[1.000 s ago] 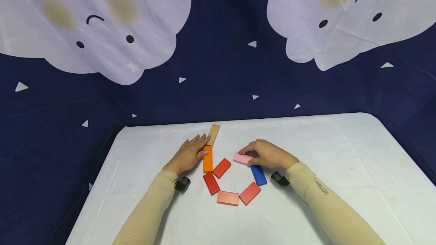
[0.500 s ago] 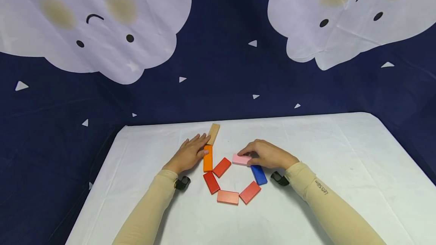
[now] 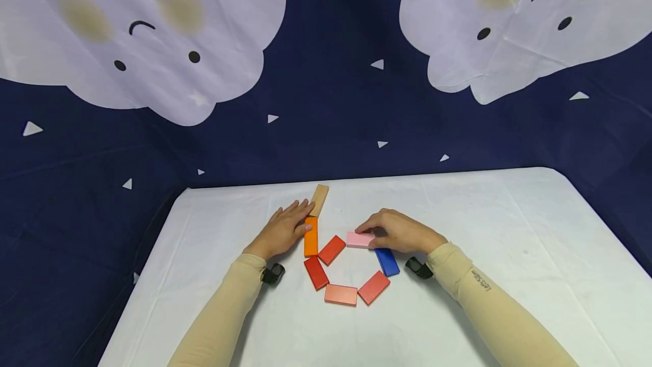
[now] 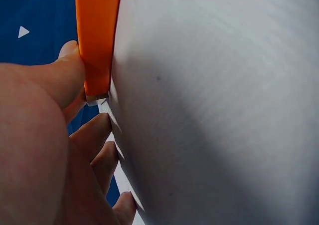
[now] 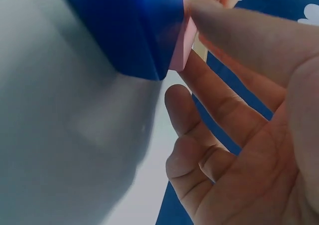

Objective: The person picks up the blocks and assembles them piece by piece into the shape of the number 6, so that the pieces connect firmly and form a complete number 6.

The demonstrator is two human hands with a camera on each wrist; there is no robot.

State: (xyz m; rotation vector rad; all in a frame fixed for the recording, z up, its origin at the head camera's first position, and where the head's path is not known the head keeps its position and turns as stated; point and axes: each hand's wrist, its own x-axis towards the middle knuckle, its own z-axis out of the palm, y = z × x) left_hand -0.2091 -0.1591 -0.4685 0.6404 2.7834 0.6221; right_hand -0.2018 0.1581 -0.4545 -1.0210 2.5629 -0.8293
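My right hand pinches a pink block between thumb and fingers at the back of a ring of flat blocks. In the right wrist view the thumb lies on the pink block, just beyond the blue block. The pink block's left end meets a red block or lies very close to it. My left hand rests on the table with fingers spread. Its thumb touches the orange block, and its fingertips are at the plain wooden block.
A darker red block, a salmon block and a coral block form the ring's near side. The white-covered table ends at a dark blue cloth backdrop with printed clouds.
The pink block has slid slightly left and turned a little, now closer to the red block, with my right fingers still on it. My left hand has stayed in place.
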